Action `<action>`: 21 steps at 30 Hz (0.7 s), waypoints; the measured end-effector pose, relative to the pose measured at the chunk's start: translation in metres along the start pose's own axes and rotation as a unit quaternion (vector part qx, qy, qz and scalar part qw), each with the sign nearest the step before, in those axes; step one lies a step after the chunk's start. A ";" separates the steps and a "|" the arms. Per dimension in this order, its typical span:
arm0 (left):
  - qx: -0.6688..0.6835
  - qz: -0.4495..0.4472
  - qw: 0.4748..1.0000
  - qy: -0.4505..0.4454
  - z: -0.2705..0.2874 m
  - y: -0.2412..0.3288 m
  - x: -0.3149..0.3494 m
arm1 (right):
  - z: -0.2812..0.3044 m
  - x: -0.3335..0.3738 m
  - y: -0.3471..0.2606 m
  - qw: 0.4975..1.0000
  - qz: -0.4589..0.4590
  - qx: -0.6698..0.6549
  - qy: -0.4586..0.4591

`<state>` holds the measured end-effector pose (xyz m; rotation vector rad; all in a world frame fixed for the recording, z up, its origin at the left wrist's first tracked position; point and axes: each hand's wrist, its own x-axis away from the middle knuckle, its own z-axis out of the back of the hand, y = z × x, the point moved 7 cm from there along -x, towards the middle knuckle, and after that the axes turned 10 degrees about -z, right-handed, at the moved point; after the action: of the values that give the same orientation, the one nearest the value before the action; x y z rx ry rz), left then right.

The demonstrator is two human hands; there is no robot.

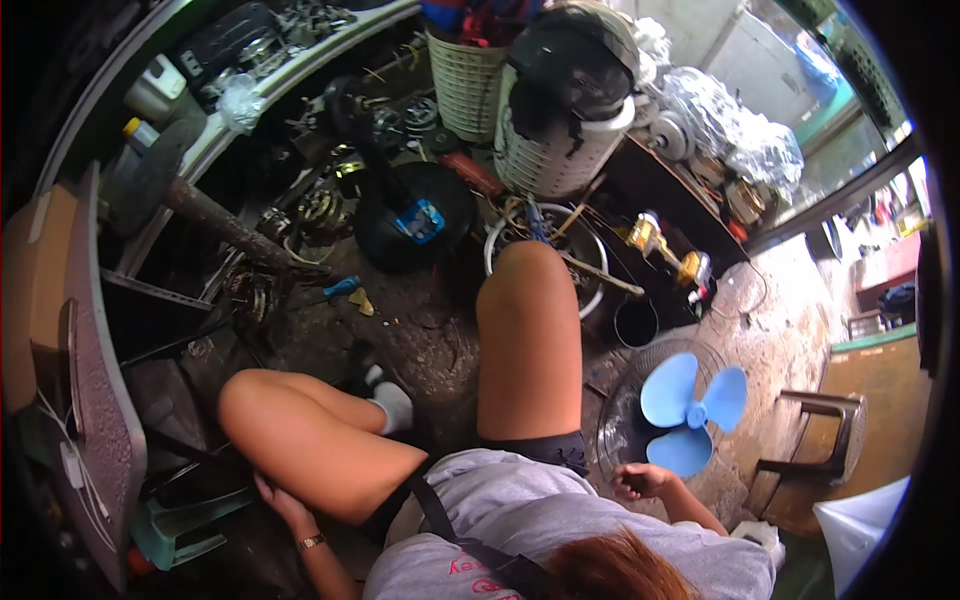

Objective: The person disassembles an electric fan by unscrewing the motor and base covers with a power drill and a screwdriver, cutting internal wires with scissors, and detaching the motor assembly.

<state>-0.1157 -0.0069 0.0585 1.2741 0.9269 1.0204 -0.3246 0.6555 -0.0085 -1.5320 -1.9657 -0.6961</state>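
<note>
My left hand (284, 504), with a watch (312, 541) at its wrist, lies along the underside of my left thigh. Its fingers look stretched out, though their tips are partly hidden. At my right side, my right hand (646, 482) is closed, fingers curled around a dark spot that I cannot make out. Just beyond it lies a fan's blue three-bladed propeller (697, 413) against a round wire guard (612, 440). A blue-handled tool (342, 287) rests on the dirty floor ahead, beside a small yellowish scrap (362, 302).
Ahead stand a black round fan base (415, 215), a white-rimmed basin (603, 262) of tools, and two pale baskets (465, 90). Gold-coloured motor parts (650, 236) sit right of the basin. A stool (815, 440) is at right, a green plastic stool (185, 525) at left.
</note>
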 end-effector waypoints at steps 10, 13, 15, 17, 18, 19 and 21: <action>-0.198 -0.558 0.796 -0.127 -0.143 0.203 0.051 | 0.195 0.046 -0.085 0.618 0.335 -0.261 0.661; -0.053 -0.490 0.856 -0.155 -0.236 0.233 -0.007 | 0.209 0.078 -0.086 0.540 0.270 -0.139 0.785; 0.047 -0.450 0.876 -0.168 -0.308 0.246 -0.053 | 0.172 0.075 -0.114 0.478 0.255 0.010 0.841; 0.069 -0.343 0.917 -0.190 -0.386 0.236 -0.111 | 0.140 0.098 -0.128 0.369 0.320 0.100 0.867; -0.002 -0.416 0.894 -0.165 -0.409 0.238 -0.141 | 0.113 0.098 -0.147 0.355 0.357 0.149 0.851; -0.058 -0.414 0.895 -0.158 -0.430 0.230 -0.174 | 0.080 0.097 -0.167 0.345 0.386 0.172 0.838; -0.107 -0.406 0.894 -0.158 -0.471 0.223 -0.208 | 0.017 0.109 -0.208 0.344 0.464 0.181 0.796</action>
<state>-0.6442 -0.0617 0.2393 0.7087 0.9303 0.2300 -0.5510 0.6980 0.0411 -0.5791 0.3811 -0.5868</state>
